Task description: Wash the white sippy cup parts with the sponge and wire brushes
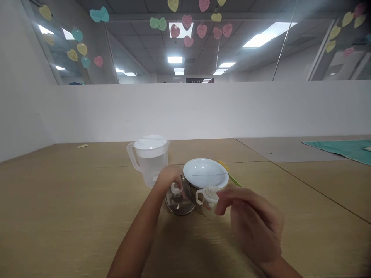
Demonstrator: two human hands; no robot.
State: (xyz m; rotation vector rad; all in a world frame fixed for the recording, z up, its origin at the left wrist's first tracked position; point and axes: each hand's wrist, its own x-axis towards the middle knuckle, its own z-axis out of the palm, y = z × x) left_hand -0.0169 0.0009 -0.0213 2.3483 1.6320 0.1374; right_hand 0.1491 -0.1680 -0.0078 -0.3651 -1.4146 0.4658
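Observation:
My left hand (171, 175) is over a shiny metal dish (181, 208), fingers curled down around a small white curved piece (176, 188). Its fingertips are partly hidden. Just to the right stands a small clear jar (207, 208) with a white ridged lid and a white looped handle. My right hand (253, 224), blurred, is at the jar's right side, its bent fingers overlapping the lid's edge; nothing shows held in it. Behind the jar sits a white oval bowl (205, 173). A translucent pitcher (152, 164) with a white lid stands behind my left hand.
A yellow and green stem-like item (233, 179) lies beside the bowl. On the wooden table (72, 208), a flat pale piece (82, 146) lies far left. A teal cloth (344, 146) is far right. A white wall (203, 112) with glass above borders the back.

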